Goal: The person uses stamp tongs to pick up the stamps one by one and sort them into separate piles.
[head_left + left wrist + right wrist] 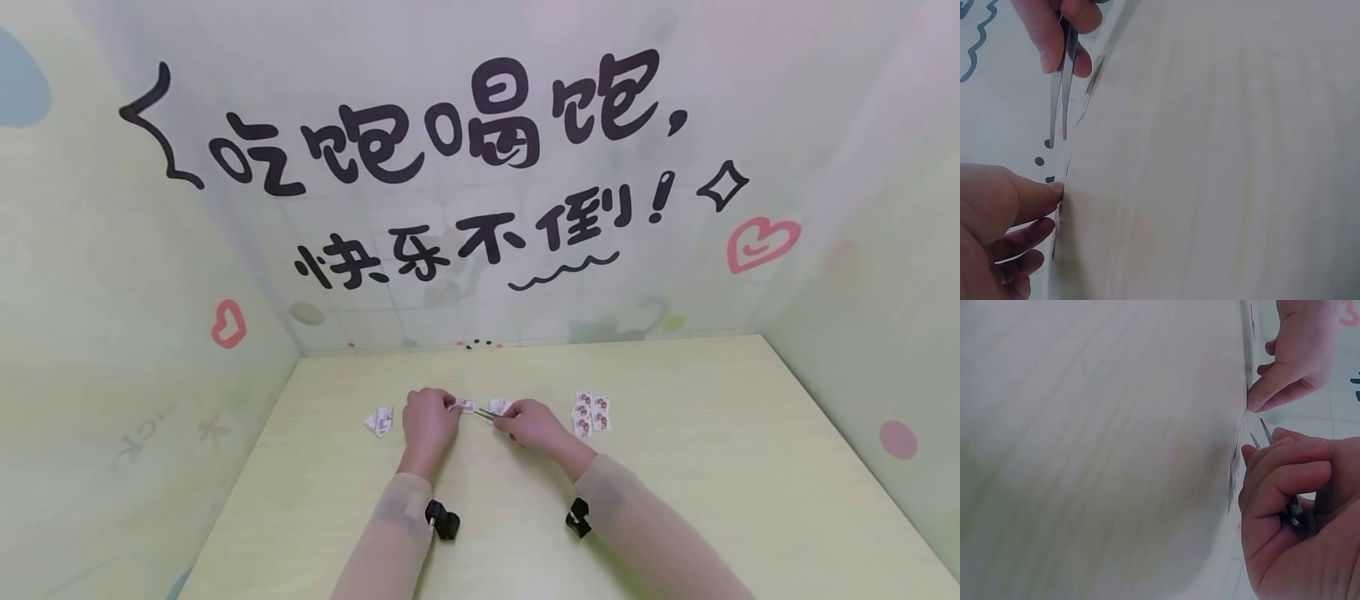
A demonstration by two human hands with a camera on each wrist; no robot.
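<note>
At the back middle of the table, my left hand (431,421) has its thumb and forefinger together on a small white paper piece (467,406) with a faint print. That piece lies nearly edge-on to the left wrist view, along the tabletop. My right hand (534,425) grips metal tweezers (1065,87); their tips are apart, point at the paper piece and have nothing between them. Another white paper piece (497,406) lies just behind the right hand, which partly covers it. In the right wrist view the right hand's fingers (1285,469) are curled round the tweezers.
Left of my hands lie a few overlapping white paper pieces (381,421). To the right, several stamp-like pieces (592,413) with reddish pictures sit in two columns. The pale wooden table (495,533) meets a printed wall (480,317) at its back edge.
</note>
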